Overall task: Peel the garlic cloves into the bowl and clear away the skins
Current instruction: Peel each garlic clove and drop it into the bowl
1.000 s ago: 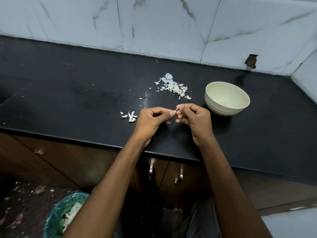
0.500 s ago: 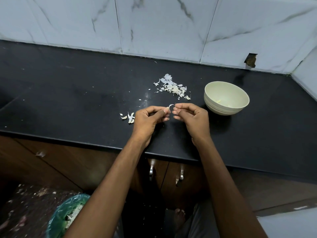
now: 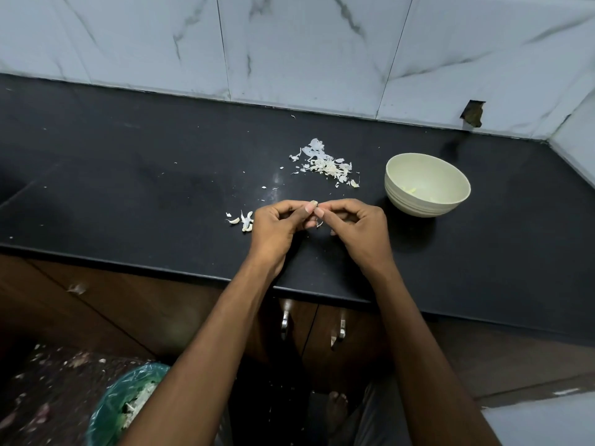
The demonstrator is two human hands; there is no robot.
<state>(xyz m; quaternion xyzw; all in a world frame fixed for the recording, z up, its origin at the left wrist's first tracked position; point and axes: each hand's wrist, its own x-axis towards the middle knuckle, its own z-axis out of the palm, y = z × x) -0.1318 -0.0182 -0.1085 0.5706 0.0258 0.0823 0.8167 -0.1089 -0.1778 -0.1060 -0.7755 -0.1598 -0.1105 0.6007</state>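
Between the two sets of fingertips sits a small garlic clove (image 3: 314, 203), pinched from both sides just above the black countertop (image 3: 145, 194). The left hand (image 3: 278, 225) curls closed with its thumb and forefinger on the clove; the right hand (image 3: 355, 225) meets it from the other side, its fingertips closed on the same clove. A thin scrap of skin (image 3: 319, 224) shows just beneath, between the two hands; whether it hangs or lies on the counter, I cannot tell.

Just left of the left hand, a few unpeeled cloves and skin bits (image 3: 243, 220) lie on the counter. Further back, between the hands and the marble-tiled wall (image 3: 306, 49), a loose pile of papery skins (image 3: 325, 164) is spread out, with stray flecks scattered toward the hands.

To the right of the pile, near the right hand but apart from it, stands a pale cream bowl (image 3: 418, 206), upright. Inside, only a few pale yellowish pieces show against the near wall and bottom; they look like peeled garlic, though they are too small to be sure.

Down on the floor at lower left, beside the left forearm, a bin lined with a green plastic bag (image 3: 109, 407) holds a heap of whitish scraps. More bits litter the dark floor around it. Under the counter are brown cabinet doors with two metal handles (image 3: 285, 323).
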